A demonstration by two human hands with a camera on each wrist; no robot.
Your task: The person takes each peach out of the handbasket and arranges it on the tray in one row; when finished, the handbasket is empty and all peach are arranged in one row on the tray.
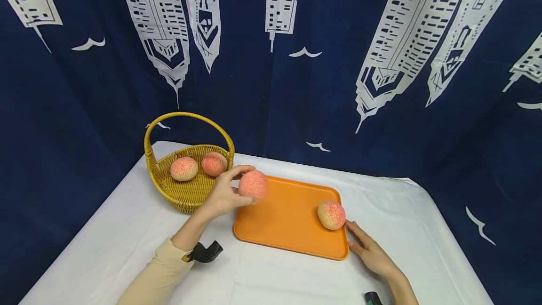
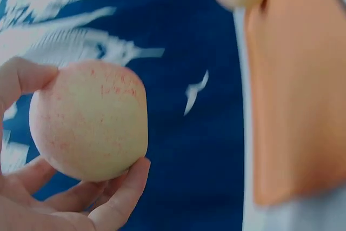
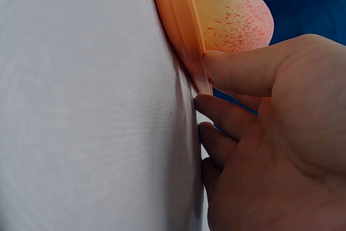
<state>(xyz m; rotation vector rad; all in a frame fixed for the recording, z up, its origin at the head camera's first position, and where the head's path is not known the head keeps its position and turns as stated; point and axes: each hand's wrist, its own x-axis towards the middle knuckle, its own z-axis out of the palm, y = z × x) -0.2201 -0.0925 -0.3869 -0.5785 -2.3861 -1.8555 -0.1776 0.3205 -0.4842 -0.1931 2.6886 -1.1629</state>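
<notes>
In the head view, my left hand [image 1: 224, 194] grips a pink peach [image 1: 253, 186] above the left end of an orange tray [image 1: 283, 220]. The left wrist view shows thumb and fingers around that peach [image 2: 92, 120], its pale yellow side toward the camera. Another peach [image 1: 331, 215] lies on the tray near its right edge. Beside that edge is my right hand [image 1: 372, 253], fingers fairly straight. Up close, the right thumb touches the tray's rim [image 3: 184, 25], and the other fingertips rest low by the white cloth.
A woven basket [image 1: 192, 199] with a tall arched handle stands left of the tray, holding a pink-yellow peach [image 1: 184, 169] and a redder peach [image 1: 214, 164]. White cloth [image 1: 262, 272] covers the table. Behind hangs a navy curtain [image 1: 271, 98] printed with white buildings and birds.
</notes>
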